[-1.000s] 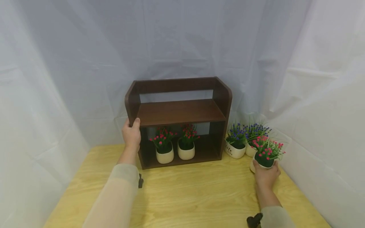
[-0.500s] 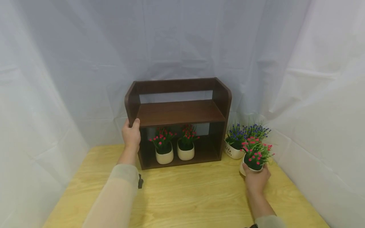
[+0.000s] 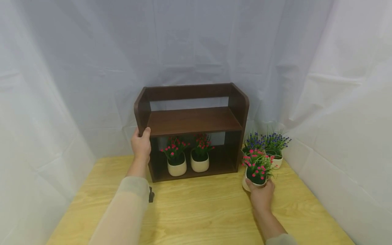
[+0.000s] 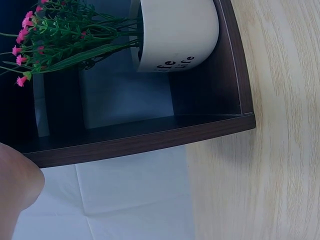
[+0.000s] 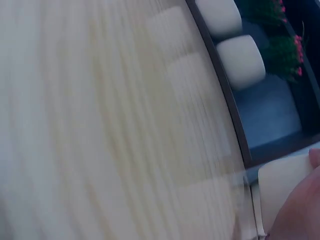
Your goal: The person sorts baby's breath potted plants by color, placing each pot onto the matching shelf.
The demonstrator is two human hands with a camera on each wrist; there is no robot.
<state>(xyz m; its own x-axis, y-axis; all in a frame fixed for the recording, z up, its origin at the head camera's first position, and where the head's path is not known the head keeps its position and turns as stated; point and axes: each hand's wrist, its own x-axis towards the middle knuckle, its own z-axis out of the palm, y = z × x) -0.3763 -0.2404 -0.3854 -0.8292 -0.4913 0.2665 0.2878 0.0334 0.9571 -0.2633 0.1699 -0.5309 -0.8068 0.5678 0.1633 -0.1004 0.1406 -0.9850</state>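
Worktop [image 3: 199, 214], wood-grained, is backed by pale sheets [image 3: 190, 44]; a shelf [image 3: 194, 119] is gripped by left fingers [image 3: 147, 131], a potted plant [image 3: 256, 174] by right fingers [image 3: 270, 187].

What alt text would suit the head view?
Right hand holds a pot of pink flowers near a brown shelf, whose side the left hand grips. Two similar pots stand in the lower compartment, two with blue flowers behind the held one.
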